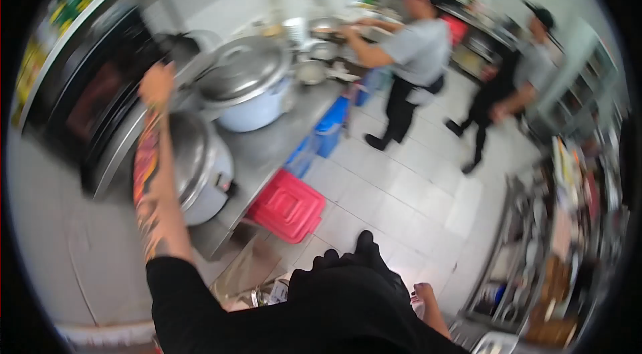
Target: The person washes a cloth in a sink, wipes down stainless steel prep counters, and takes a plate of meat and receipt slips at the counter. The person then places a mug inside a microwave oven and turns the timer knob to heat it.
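Observation:
My left hand (pixel 157 84) is raised at the end of a stretched arm, fingers curled in at the right edge of a black oven-like appliance (pixel 100 86) on the shelf. Blur hides what the fingers grip. Below that forearm stands a rice cooker (pixel 190 167) with a metal lid. A second, larger rice cooker (pixel 247 83) is beside it on the steel counter (pixel 267 147), its lid on. Low at my right side, my right hand (pixel 423 292) has its fingers curled against something pale that I cannot make out.
A red lidded bin (pixel 287 205) stands by the counter, near blue bags (pixel 328 130). One co-worker (pixel 418 46) works at the counter's far end; another person (pixel 515 80) stands farther right. A utensil-filled rack (pixel 521 254) lines the right side. Pale tiles (pixel 394 180) cover the floor.

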`<state>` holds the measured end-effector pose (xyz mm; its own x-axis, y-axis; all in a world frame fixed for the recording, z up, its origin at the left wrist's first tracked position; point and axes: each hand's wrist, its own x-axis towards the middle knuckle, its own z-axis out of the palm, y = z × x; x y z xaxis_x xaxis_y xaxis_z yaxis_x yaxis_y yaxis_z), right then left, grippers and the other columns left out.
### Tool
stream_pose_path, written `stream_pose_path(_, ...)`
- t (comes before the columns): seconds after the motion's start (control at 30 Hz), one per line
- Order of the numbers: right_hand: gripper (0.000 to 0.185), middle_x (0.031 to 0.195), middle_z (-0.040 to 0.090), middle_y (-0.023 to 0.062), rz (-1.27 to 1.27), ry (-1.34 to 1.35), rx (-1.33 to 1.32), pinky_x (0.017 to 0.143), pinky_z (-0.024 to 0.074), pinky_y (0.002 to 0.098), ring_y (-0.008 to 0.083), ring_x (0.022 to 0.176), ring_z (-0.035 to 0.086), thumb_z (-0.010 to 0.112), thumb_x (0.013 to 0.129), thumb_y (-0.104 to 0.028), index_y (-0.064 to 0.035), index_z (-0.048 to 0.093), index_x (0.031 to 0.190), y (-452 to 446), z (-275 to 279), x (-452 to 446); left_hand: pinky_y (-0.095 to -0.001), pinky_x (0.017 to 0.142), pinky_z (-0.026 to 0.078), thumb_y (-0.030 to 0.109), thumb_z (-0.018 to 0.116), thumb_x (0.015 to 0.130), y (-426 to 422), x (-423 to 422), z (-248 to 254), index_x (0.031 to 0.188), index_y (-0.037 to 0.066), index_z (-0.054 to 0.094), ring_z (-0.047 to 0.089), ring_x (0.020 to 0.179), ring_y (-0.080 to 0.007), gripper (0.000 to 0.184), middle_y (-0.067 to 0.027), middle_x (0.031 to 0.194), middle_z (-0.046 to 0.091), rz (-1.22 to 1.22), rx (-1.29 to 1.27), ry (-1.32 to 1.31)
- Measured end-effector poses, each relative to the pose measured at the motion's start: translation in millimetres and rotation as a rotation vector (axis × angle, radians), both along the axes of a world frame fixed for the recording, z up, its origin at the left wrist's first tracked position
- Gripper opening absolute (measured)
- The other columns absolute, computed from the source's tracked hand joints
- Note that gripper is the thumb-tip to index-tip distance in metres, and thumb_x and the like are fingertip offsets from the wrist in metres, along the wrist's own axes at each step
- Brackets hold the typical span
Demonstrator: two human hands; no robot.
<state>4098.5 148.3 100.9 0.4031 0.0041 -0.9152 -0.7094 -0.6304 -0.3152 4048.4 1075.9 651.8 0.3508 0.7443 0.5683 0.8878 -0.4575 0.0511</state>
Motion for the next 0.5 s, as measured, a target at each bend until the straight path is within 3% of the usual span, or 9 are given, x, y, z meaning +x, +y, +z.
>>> stream_pose_path(0.07, 0.029, 0.091, 0.066, 0.0191, -0.056, 0.069, -0.115, 0.059, 0.0603, 0.0497, 0.0348, 0.072, 0.070, 0.049, 0.098, -0.024, -0.0009, 0.054, 0.116, -32, -4, -48, -0.0549, 0.083, 0.050, 0.048, 0.049, 0.094, -20, 2, -5, 0.105, 0.003, 0.065, 0.062, 0.104, -0.0430, 0.048, -0.0236, 0.109, 0.065, 0.032, 0.064, 0.073)
stream_pose_path(0.13, 0.032, 0.091, 0.066, 0.0199, -0.132, 0.046, -0.099, 0.057, 0.0603, 0.0481, 0.0341, 0.071, 0.070, 0.048, 0.099, -0.025, 0.0005, 0.053, 0.119, -64, -11, -87, -0.0533, 0.073, 0.053, 0.050, 0.050, 0.094, -23, -5, -22, 0.097, 0.006, 0.064, 0.064, 0.095, -0.0383, 0.046, -0.0179, 0.100, 0.064, -0.005, 0.300, 0.095)
stream_pose_path(0.17, 0.033, 0.091, 0.067, 0.0200, -0.180, 0.038, -0.094, 0.057, 0.0603, 0.0478, 0.0337, 0.069, 0.070, 0.048, 0.099, -0.025, 0.0008, 0.053, 0.120, -76, -14, -102, -0.0514, 0.075, 0.053, 0.047, 0.053, 0.093, -25, -9, -30, 0.101, 0.010, 0.061, 0.061, 0.101, -0.0341, 0.038, -0.0112, 0.101, 0.061, -0.003, 0.323, 0.122)
stream_pose_path(0.37, 0.035, 0.091, 0.068, 0.0203, -0.322, -0.067, -0.036, 0.055, 0.0600, 0.0453, 0.0318, 0.065, 0.070, 0.049, 0.097, -0.024, 0.0014, 0.054, 0.121, -107, -14, -155, -0.0480, 0.089, 0.049, 0.036, 0.059, 0.090, -68, -45, -70, 0.113, 0.011, 0.061, 0.055, 0.112, -0.0316, 0.035, -0.0098, 0.118, 0.060, -0.233, 0.574, 0.054)
stream_pose_path(0.4, 0.035, 0.091, 0.068, 0.0203, -0.327, -0.096, 0.000, 0.054, 0.0597, 0.0444, 0.0312, 0.064, 0.070, 0.050, 0.096, -0.024, 0.0015, 0.054, 0.121, -111, -13, -161, -0.0480, 0.089, 0.049, 0.036, 0.059, 0.090, -81, -46, -78, 0.113, 0.011, 0.061, 0.055, 0.112, -0.0316, 0.035, -0.0098, 0.118, 0.060, -0.250, 0.574, 0.049)
stream_pose_path(0.5, 0.034, 0.093, 0.068, 0.0175, -0.326, -0.197, 0.065, 0.053, 0.0583, 0.0408, 0.0279, 0.065, 0.070, 0.050, 0.096, -0.024, -0.0015, 0.055, 0.121, -121, 5, -180, -0.0474, 0.090, 0.049, 0.031, 0.060, 0.088, -141, -58, -109, 0.117, 0.008, 0.060, 0.057, 0.109, -0.0331, 0.037, -0.0112, 0.120, 0.060, -0.151, 0.253, 0.009)
